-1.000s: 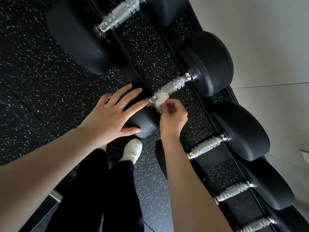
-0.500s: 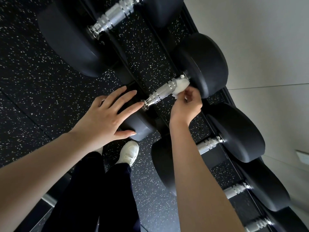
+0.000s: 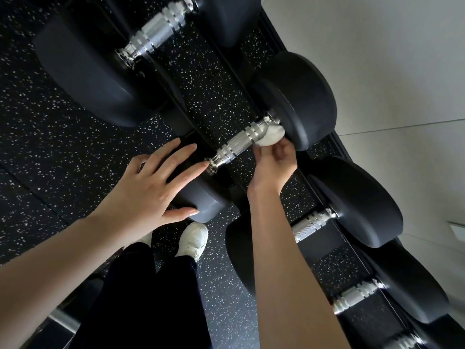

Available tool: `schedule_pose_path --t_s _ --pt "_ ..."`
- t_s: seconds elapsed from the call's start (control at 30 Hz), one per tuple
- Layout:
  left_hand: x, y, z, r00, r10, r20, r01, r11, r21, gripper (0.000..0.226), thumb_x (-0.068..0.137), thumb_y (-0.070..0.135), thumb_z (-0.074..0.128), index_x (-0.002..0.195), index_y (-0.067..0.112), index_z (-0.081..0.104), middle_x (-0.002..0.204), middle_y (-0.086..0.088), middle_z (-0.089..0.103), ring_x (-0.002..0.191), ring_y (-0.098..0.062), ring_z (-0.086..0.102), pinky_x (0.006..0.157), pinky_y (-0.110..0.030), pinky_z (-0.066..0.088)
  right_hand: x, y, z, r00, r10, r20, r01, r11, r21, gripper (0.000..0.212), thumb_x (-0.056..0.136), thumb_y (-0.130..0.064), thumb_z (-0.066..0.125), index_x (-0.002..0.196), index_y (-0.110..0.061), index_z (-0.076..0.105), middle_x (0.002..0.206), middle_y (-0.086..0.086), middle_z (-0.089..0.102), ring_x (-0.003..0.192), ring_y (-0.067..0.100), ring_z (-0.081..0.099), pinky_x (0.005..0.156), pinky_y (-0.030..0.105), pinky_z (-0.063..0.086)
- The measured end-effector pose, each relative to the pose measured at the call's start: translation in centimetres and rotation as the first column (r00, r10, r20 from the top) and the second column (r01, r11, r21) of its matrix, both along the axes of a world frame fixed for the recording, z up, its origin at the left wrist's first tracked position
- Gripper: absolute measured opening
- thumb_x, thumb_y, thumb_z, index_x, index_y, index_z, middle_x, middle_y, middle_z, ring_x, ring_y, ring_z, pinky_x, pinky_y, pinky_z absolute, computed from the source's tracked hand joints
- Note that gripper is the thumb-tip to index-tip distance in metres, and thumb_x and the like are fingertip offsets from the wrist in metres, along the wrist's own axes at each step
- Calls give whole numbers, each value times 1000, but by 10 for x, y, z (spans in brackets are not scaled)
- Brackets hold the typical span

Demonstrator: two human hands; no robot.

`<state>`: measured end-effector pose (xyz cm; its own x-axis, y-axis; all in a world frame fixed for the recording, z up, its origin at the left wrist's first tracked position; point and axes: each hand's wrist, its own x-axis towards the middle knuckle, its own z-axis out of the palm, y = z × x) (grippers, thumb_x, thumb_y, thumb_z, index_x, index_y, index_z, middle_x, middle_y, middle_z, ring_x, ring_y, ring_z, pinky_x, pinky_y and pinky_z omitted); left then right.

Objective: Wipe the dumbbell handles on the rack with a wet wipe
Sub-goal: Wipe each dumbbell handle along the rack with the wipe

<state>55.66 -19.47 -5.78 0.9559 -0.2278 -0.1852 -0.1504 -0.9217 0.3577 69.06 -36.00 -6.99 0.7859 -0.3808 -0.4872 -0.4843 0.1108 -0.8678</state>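
Wipe: our right hand (image 3: 275,162) pinches the crumpled white wet wipe (image 3: 270,137) at the knurled chrome handle's (image 3: 239,144) 2 o'clock end.
Brace: our left hand (image 3: 151,187) lies flat on the black rubber head (image 3: 206,200).
Blocking: our forearm (image 3: 284,248) crosses the next dumbbell (image 3: 310,224), 5 o'clock.

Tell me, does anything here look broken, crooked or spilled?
Nothing stands out. The right hand pinches a white wipe against the far end of a chrome handle, and the left hand rests flat on that dumbbell's near head.
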Motion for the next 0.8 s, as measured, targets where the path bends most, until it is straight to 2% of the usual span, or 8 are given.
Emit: schedule_pose_path --t_s 0.17,0.33,0.6,0.8 --pt "-1 -1 -1 1000 4 24 -4 1000 2 73 85 62 34 145 20 33 152 -12 32 140 -32 28 91 -53 40 3 2 -7 996 -85 20 77 965 249 25 84 17 53 85 -8 56 87 2 64 84 12 64 77 25 55" --pt "-1 -1 -3 1000 6 31 -6 1000 0 74 85 61 35 146 19 31 152 -12 30 141 -32 26 92 -55 39 3 -7 -17 999 -27 39 8 907 421 30 82 21 51 79 -9 51 86 6 62 81 13 62 75 24 55" --pt "-3 -2 -5 998 12 57 -12 1000 15 74 85 60 37 146 19 29 152 -12 31 140 -32 27 90 -55 40 1 -17 -28 984 176 12 -162 877 453 34 79 24 48 90 -7 56 93 9 62 92 18 62 86 30 54" --pt "-3 -3 -4 998 17 67 -18 1000 22 74 86 60 35 146 18 29 152 -13 30 140 -33 27 90 -54 40 -13 -14 -32 956 290 -34 -257 890 378 35 75 25 51 84 -8 56 84 5 64 79 13 65 79 29 56"
